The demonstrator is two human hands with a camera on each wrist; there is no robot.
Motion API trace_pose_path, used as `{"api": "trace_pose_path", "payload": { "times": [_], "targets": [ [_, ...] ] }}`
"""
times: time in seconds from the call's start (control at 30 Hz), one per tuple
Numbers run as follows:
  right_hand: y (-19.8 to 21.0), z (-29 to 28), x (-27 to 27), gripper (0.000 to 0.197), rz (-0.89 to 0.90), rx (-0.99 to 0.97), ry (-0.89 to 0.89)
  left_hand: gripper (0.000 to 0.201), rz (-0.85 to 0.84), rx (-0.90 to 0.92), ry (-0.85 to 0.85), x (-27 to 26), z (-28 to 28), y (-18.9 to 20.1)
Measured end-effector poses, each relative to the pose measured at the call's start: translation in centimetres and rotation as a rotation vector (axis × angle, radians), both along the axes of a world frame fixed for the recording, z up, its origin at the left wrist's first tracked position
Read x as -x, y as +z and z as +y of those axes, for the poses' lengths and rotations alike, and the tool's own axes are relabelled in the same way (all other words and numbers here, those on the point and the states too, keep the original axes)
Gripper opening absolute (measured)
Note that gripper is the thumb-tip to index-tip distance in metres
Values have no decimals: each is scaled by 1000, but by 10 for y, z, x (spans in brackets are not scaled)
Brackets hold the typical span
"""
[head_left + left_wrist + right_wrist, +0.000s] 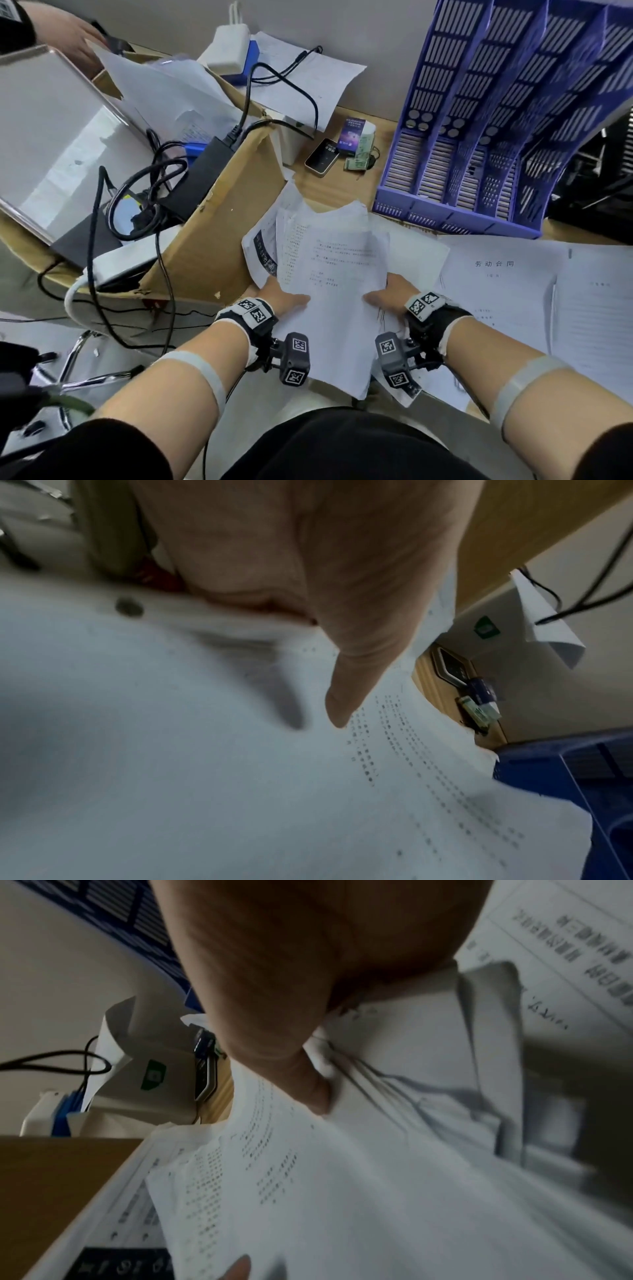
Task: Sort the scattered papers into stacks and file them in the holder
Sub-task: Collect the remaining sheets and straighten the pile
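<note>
We judge the job barely half begun: our bundle of papers [329,274] is gathered but ragged and held above the desk in front of us, the blue holder [496,137] shows empty slots, and loose sheets [507,284] lie on the desk [342,186] at our right. Our left hand [286,301] pinches the bundle's left edge, thumb on top; our right hand [385,294] grips the right edge likewise, the other fingers hidden underneath.

Matt paper sheets [329,260], slotted plastic holder [479,137], rough cardboard box [212,219].
</note>
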State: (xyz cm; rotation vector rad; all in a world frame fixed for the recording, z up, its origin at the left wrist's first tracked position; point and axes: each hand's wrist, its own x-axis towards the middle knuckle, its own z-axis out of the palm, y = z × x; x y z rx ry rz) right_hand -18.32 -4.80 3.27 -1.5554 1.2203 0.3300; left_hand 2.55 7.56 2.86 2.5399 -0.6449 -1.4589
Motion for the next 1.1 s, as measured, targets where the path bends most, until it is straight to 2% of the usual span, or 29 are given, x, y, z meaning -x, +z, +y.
{"api": "trace_pose_path", "payload": {
  "times": [0.07, 0.1, 0.2, 0.3, 0.37, 0.43, 0.5, 0.63, 0.73, 0.8, 0.87, 0.97, 1.03, 1.1],
  "targets": [
    [2, 3, 5, 39, -26, -21, -15, 40, 57, 51, -44, 2, 2, -3],
    [4, 4, 7, 37, -37, -29, -26, 34, 68, 69, -30, 2, 2, -5],
    [7, 1, 15, 24, -43, 24, -104, 32, 88, 181, 65, 2, 0, 0],
    [16, -7, 23, 27, -138, 119, -303, 49, 193, 317, 258, 1, -9, 10],
    [35, -13, 24, 22, -276, 216, -408, 37, 197, 452, 333, 4, -22, 27],
    [59, -23, 25, 19, -413, 322, -470, 27, 173, 619, 341, 9, -39, 48],
    [83, -36, 27, 14, -508, 478, -478, 20, 217, 825, 363, 18, -57, 76],
    [132, -52, 40, 21, -689, 756, -500, 32, 279, 1116, 358, 27, -89, 109],
    [144, -50, 60, 21, -735, 795, -511, 56, 315, 1136, 357, 34, -97, 108],
    [134, -45, 71, 21, -706, 781, -509, 49, 352, 1069, 349, 43, -96, 98],
    [123, -36, 75, 27, -665, 750, -522, 45, 321, 995, 274, 53, -94, 89],
    [117, -24, 75, 40, -665, 714, -552, 49, 328, 1048, 183, 68, -96, 85],
    [113, -23, 82, 31, -679, 661, -608, 51, 354, 1045, 190, 70, -101, 85],
    [108, -25, 90, 31, -689, 602, -668, 44, 351, 1028, 148, 69, -105, 83]
  ]
}}
